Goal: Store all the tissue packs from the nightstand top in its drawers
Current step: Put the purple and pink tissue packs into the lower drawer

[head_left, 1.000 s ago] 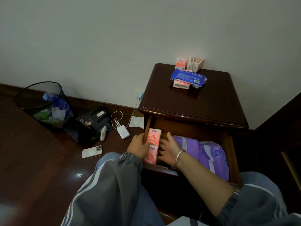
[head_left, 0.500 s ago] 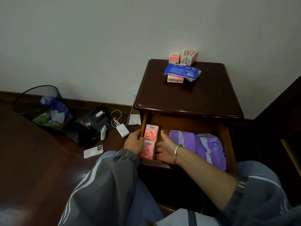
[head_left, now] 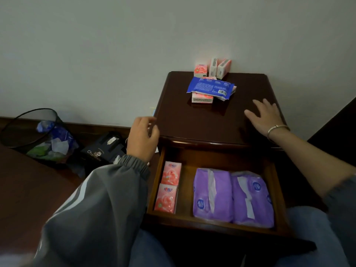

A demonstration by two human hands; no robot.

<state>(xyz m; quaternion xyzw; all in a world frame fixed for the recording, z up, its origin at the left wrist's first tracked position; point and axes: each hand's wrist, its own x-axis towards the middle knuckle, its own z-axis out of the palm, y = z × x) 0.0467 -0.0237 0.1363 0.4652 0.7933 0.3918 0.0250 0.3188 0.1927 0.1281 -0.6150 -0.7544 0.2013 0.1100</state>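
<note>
A mesh wastebasket (head_left: 13,137) stands near a black box (head_left: 100,153).

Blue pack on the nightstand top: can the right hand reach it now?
Probably yes: the right hand is open over the nightstand top, with only bare wood before the blue pack.

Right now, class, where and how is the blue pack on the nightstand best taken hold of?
The blue pack lies flat on pink packs, so its edges sit raised, with room for fingertips. Probably pinch it across its width, thumb on the near long edge, coming from above and the right with the right hand, which is open nearby.
</note>
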